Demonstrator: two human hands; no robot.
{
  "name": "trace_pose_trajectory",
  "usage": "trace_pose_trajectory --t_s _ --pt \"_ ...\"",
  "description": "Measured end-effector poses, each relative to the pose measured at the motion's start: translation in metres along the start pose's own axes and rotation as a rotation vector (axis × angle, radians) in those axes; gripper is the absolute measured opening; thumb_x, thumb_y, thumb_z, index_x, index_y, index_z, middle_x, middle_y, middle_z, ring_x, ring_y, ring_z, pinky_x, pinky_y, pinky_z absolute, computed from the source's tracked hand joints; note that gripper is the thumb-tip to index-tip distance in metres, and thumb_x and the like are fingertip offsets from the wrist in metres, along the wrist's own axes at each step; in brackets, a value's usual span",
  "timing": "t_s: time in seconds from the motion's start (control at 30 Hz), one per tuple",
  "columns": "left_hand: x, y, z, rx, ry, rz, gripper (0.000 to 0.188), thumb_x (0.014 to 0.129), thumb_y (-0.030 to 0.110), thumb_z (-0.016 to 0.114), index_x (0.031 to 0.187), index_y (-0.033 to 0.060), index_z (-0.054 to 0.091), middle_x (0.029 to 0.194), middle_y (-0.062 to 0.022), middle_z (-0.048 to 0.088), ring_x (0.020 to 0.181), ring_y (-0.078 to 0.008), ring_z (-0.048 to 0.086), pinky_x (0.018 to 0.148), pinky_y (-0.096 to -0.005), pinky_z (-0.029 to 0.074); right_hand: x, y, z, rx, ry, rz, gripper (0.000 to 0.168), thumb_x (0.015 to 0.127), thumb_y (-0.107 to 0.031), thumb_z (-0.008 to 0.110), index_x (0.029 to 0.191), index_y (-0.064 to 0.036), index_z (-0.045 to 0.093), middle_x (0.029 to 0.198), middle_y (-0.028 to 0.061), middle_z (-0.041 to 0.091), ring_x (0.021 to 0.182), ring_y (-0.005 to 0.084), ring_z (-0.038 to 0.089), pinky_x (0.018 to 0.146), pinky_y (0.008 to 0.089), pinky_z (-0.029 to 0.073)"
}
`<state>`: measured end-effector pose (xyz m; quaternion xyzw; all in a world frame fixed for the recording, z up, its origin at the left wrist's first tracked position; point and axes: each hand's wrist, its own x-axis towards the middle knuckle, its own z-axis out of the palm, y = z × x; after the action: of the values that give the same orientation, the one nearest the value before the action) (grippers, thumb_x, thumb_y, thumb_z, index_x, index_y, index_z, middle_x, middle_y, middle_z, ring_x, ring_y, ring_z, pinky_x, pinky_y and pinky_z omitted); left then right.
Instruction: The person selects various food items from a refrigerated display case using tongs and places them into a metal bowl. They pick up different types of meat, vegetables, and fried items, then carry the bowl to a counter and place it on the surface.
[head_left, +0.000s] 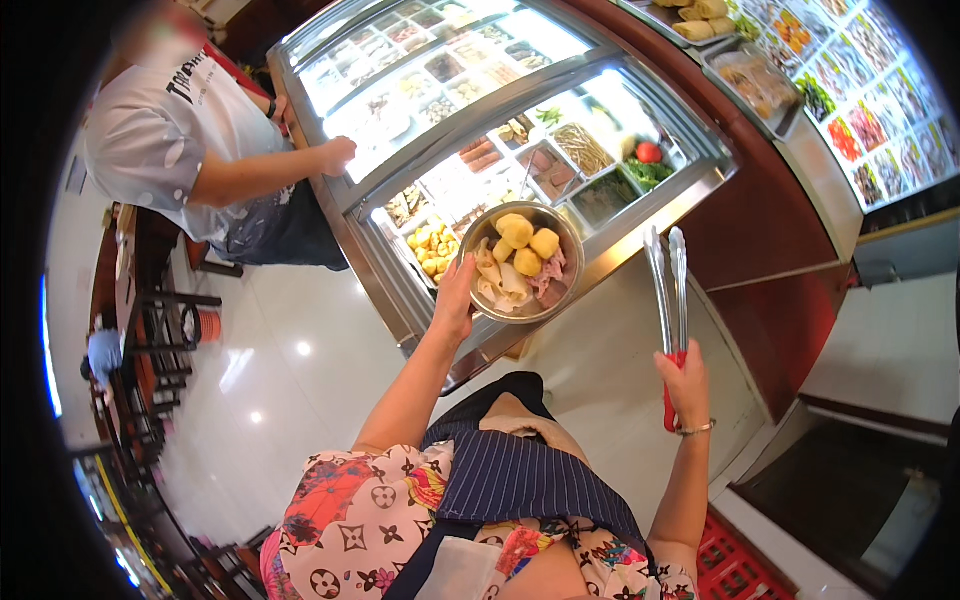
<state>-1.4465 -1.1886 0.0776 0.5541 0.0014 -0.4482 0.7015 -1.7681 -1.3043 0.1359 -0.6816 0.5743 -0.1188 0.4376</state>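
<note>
My left hand (452, 304) grips the left rim of a round stainless-steel bowl (559, 304). Inside it are several yellow food balls (527, 262), pale folded sheets (510, 289) that look like tofu skin, and pinkish meat-like pieces (550, 274). The bowl hangs over the front edge of a lit glass display case (465, 169). To the right, my right hand (684, 379) holds metal tongs (679, 289) by their red handles. The tips of the tongs stand a little apart with nothing between them, away from the case.
Food trays fill the case, among them sausages (480, 154), thin strips (581, 148) and a tomato (648, 152). At the left, a person (172, 142) stands with a hand on the case frame. A metal tray (754, 82) of bagged food rests on the counter (810, 180) at the right.
</note>
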Motion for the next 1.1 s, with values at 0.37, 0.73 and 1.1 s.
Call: trace_pose_trajectory --t_s 0.37,0.73,1.1 --pt "0.084 -0.042 0.065 -0.168 0.214 -0.038 0.040 0.093 0.029 0.051 0.124 0.0034 0.048 0.110 -0.0064 0.058 0.095 -0.0139 0.057 0.076 -0.0284 0.049 0.246 -0.056 -0.012 -0.492 -0.274 -0.171 0.050 0.074 -0.037 0.063 0.098 0.005 0.050 0.086 0.0275 0.062 0.084 0.0426 0.059 0.074 0.0471 0.046" --pt "0.135 -0.041 0.106 -0.179 0.433 0.036 0.038 0.095 0.031 0.049 0.120 0.0025 0.051 0.109 -0.0052 0.059 0.097 -0.0114 0.054 0.083 -0.0267 0.046 0.474 -0.060 0.082 -0.902 -0.454 -0.259 0.054 0.067 -0.039 0.064 0.096 0.005 0.055 0.097 0.0282 0.061 0.094 0.0397 0.059 0.083 0.0431 0.048" --pt "0.149 -0.073 0.142 -0.325 0.660 0.080 0.041 0.093 0.033 0.051 0.124 0.0067 0.045 0.116 -0.0044 0.055 0.103 -0.0148 0.056 0.079 -0.0288 0.050 0.539 -0.038 0.094 -0.936 -0.606 -0.374 0.031 0.073 -0.020 0.052 0.093 0.003 0.058 0.093 0.0269 0.062 0.092 0.0378 0.061 0.082 0.0442 0.048"
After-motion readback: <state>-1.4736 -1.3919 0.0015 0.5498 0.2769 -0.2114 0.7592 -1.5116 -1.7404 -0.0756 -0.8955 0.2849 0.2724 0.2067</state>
